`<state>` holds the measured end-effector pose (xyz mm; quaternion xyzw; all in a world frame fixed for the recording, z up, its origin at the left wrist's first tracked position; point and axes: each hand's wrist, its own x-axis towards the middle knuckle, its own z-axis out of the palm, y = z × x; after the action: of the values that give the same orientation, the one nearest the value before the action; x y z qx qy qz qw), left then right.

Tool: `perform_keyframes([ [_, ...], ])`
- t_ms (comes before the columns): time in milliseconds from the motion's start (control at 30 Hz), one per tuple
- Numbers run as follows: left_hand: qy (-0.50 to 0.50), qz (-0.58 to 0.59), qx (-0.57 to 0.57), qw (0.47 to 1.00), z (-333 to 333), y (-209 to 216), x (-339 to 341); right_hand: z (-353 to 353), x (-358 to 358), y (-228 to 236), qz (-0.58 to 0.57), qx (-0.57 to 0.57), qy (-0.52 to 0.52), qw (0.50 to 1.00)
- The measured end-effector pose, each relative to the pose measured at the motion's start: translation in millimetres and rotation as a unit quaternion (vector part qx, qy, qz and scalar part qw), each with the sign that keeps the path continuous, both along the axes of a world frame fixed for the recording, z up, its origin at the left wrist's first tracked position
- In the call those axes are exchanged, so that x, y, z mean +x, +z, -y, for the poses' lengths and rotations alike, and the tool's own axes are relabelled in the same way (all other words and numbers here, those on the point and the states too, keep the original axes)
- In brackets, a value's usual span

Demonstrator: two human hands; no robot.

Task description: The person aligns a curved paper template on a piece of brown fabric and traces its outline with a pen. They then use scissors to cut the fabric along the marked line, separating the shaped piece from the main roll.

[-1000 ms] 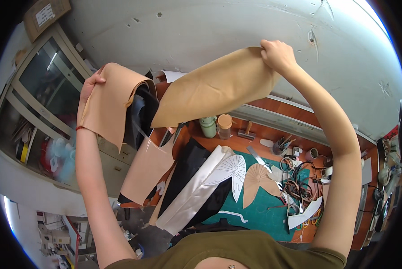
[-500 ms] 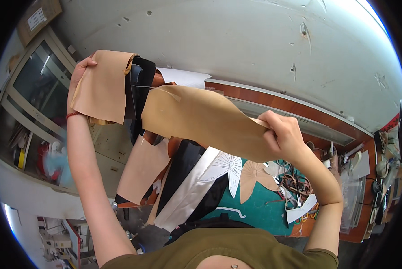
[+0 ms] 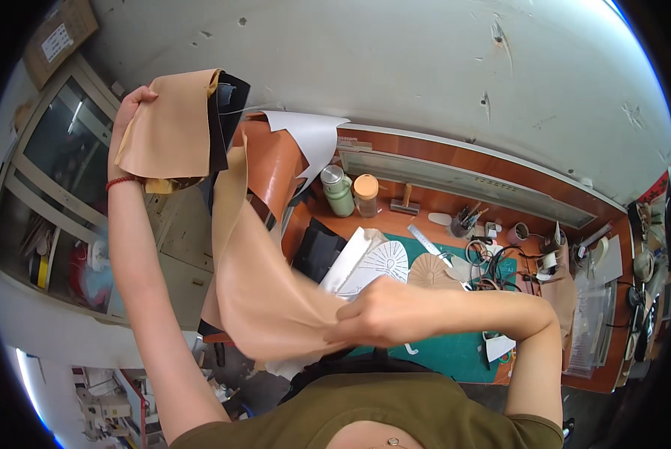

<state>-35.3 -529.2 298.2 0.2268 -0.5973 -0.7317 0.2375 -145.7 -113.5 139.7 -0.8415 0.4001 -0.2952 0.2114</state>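
Observation:
High on the left, my left hand (image 3: 132,108) grips a bundle of leather pieces (image 3: 167,127), its thumb over a beige sheet with black and yellowish layers behind. Low in the middle, my right hand (image 3: 377,313) pinches the near edge of a tan leather sheet (image 3: 264,288). That sheet curves from beneath the bundle down toward me, its smooth side showing, slightly blurred. Behind it a glossy reddish-brown leather sheet (image 3: 270,168) and a white sheet (image 3: 305,138) stand against the wall. A fan-shaped paper pattern (image 3: 380,263) lies just beyond my right hand.
On the desk are a green cutting mat (image 3: 451,363), a green thermos (image 3: 338,196), a jar with an orange lid (image 3: 366,197), a hammer (image 3: 405,203) and tangled straps (image 3: 487,277). A glass-door cabinet (image 3: 65,138) stands left.
My right hand has swung left and down toward my body, bringing the tan sheet with it and turning its other side up. My left hand and the bundle have risen slightly.

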Motion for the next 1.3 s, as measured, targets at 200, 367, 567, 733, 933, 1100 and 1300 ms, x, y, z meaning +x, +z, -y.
perform_keyframes([
  [200, 0.059, 0.060, -0.019, 0.996, -6, 0, 32, -41, -36, 28, 0.226, -0.034, -0.018, 0.973],
  [367, 0.053, 0.048, -0.031, 0.997, 7, -17, -8, -160, -105, 42, 0.355, -0.110, -0.344, 0.862],
  [567, -0.099, 0.114, -0.115, 0.982, 18, -36, -54, -243, -124, -10, 0.374, -0.078, -0.566, 0.730],
  [733, -0.151, 0.180, -0.214, 0.948, -47, -123, -159, -271, -112, -33, 0.380, -0.040, -0.624, 0.682],
  [933, -0.118, 0.351, -0.252, 0.894, -52, -268, -218, -297, -87, -10, 0.381, -0.097, -0.625, 0.675],
  [1100, -0.024, 0.230, -0.321, 0.918, -43, -285, -188, -320, -62, 31, 0.404, -0.213, -0.544, 0.704],
  [1300, -0.202, 0.076, -0.264, 0.940, -164, -288, -151, -273, -27, 64, 0.466, -0.218, -0.370, 0.774],
])
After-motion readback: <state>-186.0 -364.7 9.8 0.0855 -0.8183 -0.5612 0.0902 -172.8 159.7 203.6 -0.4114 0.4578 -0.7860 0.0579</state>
